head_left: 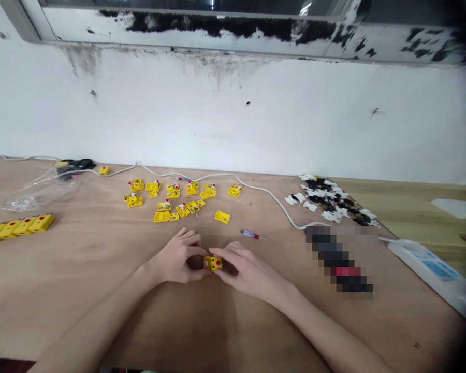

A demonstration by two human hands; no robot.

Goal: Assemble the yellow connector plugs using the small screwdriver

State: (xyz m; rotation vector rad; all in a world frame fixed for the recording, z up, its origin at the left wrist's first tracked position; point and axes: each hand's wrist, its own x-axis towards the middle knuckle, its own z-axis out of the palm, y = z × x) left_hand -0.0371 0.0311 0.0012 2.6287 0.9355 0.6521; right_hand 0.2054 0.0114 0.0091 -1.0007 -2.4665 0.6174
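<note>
Between my two hands is a small yellow plastic housing (213,263) with a red button and a pale part inside. My left hand (180,256) pinches its left end between thumb and fingers. From the right, my right hand (243,264) grips the other end the same way. A yellow cover (222,217) lies flat just beyond my hands. To the right of it rests a screwdriver (250,234) with a clear purple and red handle. Several opened yellow housings (182,210) with red and white parts are spread farther back.
Closed yellow boxes (23,226) stand in a row at the left, near a clear plastic bag (39,191). A white cable (274,197) crosses the back to a power strip (431,267). Black and white parts (330,199) are heaped at right, behind a pixelated dark object (339,261).
</note>
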